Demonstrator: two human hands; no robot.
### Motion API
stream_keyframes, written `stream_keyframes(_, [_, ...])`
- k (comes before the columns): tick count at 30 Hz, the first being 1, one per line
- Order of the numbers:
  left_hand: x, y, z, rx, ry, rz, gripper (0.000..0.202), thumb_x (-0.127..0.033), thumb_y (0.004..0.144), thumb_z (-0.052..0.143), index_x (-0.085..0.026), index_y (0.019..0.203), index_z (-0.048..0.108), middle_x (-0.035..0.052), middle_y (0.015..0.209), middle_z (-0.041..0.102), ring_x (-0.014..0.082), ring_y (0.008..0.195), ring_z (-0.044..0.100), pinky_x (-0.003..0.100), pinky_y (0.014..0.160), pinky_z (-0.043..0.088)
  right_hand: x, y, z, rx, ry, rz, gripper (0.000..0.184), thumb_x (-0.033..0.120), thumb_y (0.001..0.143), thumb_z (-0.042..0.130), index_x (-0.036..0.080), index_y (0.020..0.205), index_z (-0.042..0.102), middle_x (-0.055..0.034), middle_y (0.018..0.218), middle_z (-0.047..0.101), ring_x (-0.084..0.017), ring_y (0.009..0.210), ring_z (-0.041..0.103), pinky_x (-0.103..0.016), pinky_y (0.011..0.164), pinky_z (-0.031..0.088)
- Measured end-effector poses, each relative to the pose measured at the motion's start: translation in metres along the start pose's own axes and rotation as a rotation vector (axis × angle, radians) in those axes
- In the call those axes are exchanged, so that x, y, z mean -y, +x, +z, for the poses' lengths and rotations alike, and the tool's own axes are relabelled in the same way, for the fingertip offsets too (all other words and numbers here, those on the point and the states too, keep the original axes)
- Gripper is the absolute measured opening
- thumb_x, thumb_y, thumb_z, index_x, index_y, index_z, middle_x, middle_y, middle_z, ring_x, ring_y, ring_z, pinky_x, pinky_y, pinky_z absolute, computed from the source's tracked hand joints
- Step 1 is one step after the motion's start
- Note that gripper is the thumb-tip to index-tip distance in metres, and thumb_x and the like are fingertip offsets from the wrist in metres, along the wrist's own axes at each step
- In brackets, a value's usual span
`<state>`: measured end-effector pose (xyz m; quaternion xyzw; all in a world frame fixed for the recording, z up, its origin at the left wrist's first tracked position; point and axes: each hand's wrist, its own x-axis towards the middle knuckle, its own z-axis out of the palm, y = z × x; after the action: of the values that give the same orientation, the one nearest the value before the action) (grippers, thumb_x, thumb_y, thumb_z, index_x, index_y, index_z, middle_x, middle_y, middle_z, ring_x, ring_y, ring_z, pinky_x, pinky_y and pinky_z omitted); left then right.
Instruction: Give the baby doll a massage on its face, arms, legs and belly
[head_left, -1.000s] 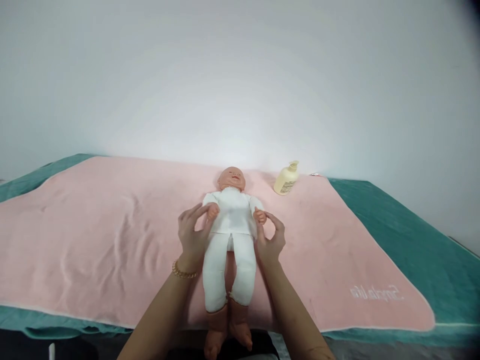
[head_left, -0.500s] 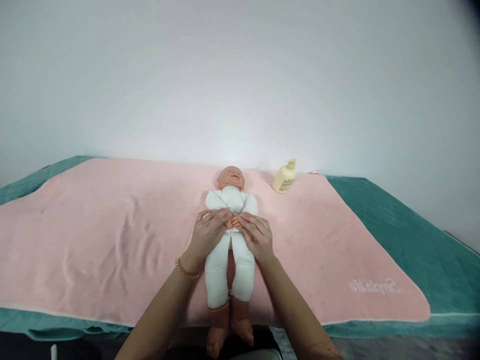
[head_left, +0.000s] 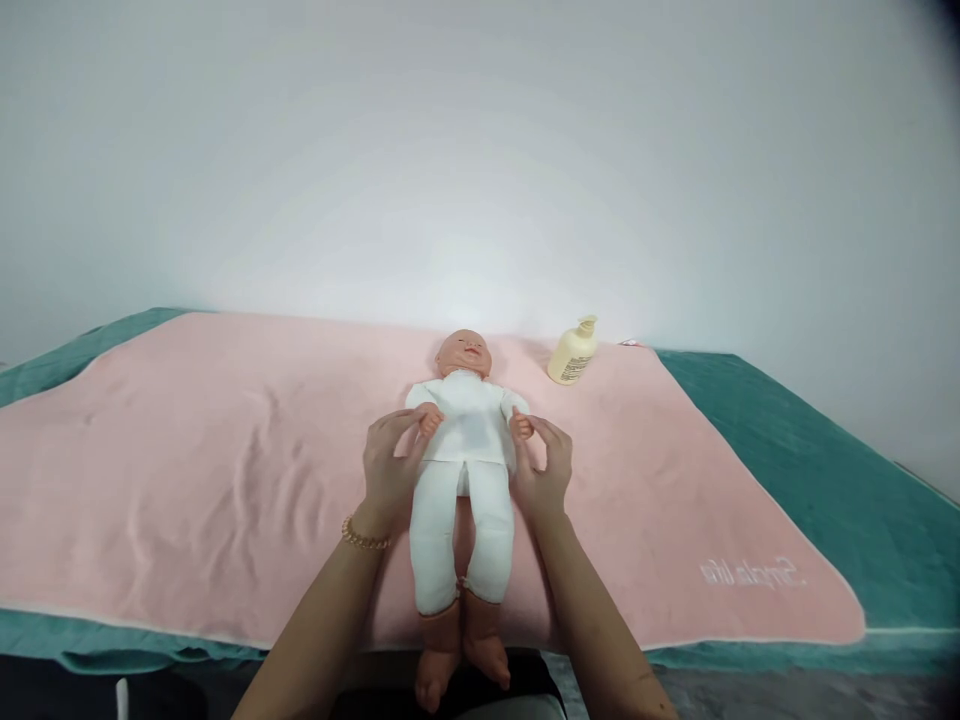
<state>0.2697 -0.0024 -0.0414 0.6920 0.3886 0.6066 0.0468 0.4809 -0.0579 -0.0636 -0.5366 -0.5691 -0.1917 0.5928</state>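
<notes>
Item, one baby doll (head_left: 472, 420), white-clothed, on its back at about the middle of the pink blanket (head_left: 180, 440). I see its long axis running from the far edge to the near edge, head toward the far one, feet reaching past the near one.

Item, left hand (head_left: 388, 465), beaded bracelet (head_left: 365, 534) at the wrist: thumb and fingers pinched about the doll's hand (head_left: 430, 418) on that side.

Item, right hand (head_left: 547, 470): likewise pinched about the other doll's hand (head_left: 521, 424).

Governing relation, as I judge it: the doll's torso lies between my two grips, across its long axis; neither hand is nearer, both touching.

Item, one cream pump bottle (head_left: 573, 356), upright near the blanket's far edge, right of the doll's head.

Item, green cover (head_left: 810, 450) under the blanket, showing at the bench's right end.
</notes>
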Motion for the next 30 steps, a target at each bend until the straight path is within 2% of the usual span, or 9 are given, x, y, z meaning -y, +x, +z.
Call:
stream_keyframes(3, [0.005,0.004,-0.008,-0.119,-0.04,-0.325,0.023,-0.036,0.082,0.068,-0.022,0.1,0.068,0.0058,0.101,0.071,0.0211,0.096,0.064,0.039,0.087,0.05,-0.009,0.001,-0.005,-0.106,-0.031,0.34,0.034,0.034,0.089,0.056,0.02,0.12,0.057,-0.0111,0.115,0.063,-0.024,0.104,0.059,-0.043,0.089,0.048])
stream_keyframes(6, [0.025,0.008,-0.016,-0.204,-0.123,-0.547,0.031,-0.038,0.082,0.066,-0.022,0.109,0.067,0.0071,0.109,0.069,0.0227,0.102,0.063,0.041,0.091,0.05,-0.019,0.005,-0.013,-0.163,-0.019,0.674,0.044,0.044,0.089,0.052,0.019,0.125,0.052,-0.0122,0.124,0.058,-0.024,0.108,0.058,-0.039,0.088,0.048])
stream_keyframes(11, [0.068,0.012,-0.036,-0.255,-0.138,-0.795,0.035,-0.038,0.077,0.069,-0.018,0.105,0.066,0.0115,0.1,0.069,0.0262,0.096,0.065,0.045,0.087,0.051,-0.041,0.011,-0.029,-0.153,-0.048,0.933,0.059,0.057,0.083,0.055,0.016,0.125,0.05,-0.0141,0.119,0.06,-0.023,0.097,0.062,-0.033,0.077,0.05])
stream_keyframes(14, [0.083,0.014,-0.048,-0.189,-0.049,-0.881,0.025,-0.034,0.073,0.071,-0.017,0.092,0.067,0.012,0.088,0.068,0.0279,0.089,0.065,0.048,0.081,0.051,-0.05,0.014,-0.036,-0.065,-0.133,0.992,0.063,0.062,0.079,0.057,0.011,0.117,0.055,-0.0174,0.11,0.064,-0.024,0.085,0.063,-0.035,0.071,0.049])
stream_keyframes(17, [0.086,0.016,-0.054,-0.124,0.027,-0.91,0.021,-0.033,0.072,0.072,-0.018,0.085,0.065,0.0106,0.082,0.067,0.0278,0.085,0.064,0.048,0.078,0.05,-0.054,0.015,-0.041,-0.013,-0.202,0.986,0.058,0.06,0.081,0.054,0.011,0.111,0.058,-0.017,0.101,0.066,-0.025,0.081,0.062,-0.036,0.071,0.047])
stream_keyframes(20, [0.082,0.019,-0.055,-0.085,0.073,-0.94,0.018,-0.034,0.075,0.069,-0.019,0.085,0.064,0.0102,0.085,0.067,0.0271,0.086,0.064,0.047,0.078,0.05,-0.055,0.015,-0.042,-0.035,-0.177,0.997,0.051,0.053,0.082,0.056,0.012,0.111,0.059,-0.015,0.101,0.067,-0.025,0.085,0.061,-0.035,0.073,0.047])
stream_keyframes(25, [0.068,0.024,-0.054,-0.129,0.041,-0.984,0.02,-0.033,0.076,0.069,-0.019,0.09,0.066,0.0107,0.091,0.069,0.0272,0.088,0.065,0.047,0.08,0.051,-0.049,0.017,-0.042,-0.103,-0.088,1.008,0.046,0.047,0.081,0.059,0.014,0.113,0.058,-0.0132,0.111,0.065,-0.024,0.092,0.062,-0.036,0.078,0.048])
stream_keyframes(28, [0.059,0.023,-0.052,-0.17,0.034,-0.918,0.025,-0.036,0.078,0.068,-0.02,0.097,0.069,0.0098,0.096,0.071,0.0275,0.092,0.065,0.048,0.084,0.051,-0.038,0.019,-0.039,-0.16,-0.045,0.934,0.046,0.048,0.082,0.059,0.016,0.114,0.059,-0.0113,0.114,0.064,-0.024,0.101,0.06,-0.038,0.084,0.048])
stream_keyframes(30, [0.052,0.02,-0.047,-0.192,0.029,-0.801,0.029,-0.04,0.081,0.066,-0.022,0.103,0.069,0.0085,0.103,0.071,0.0274,0.099,0.064,0.048,0.088,0.05,-0.029,0.019,-0.034,-0.201,-0.047,0.83,0.044,0.049,0.083,0.059,0.018,0.115,0.059,-0.0103,0.117,0.063,-0.025,0.11,0.057,-0.04,0.089,0.048])
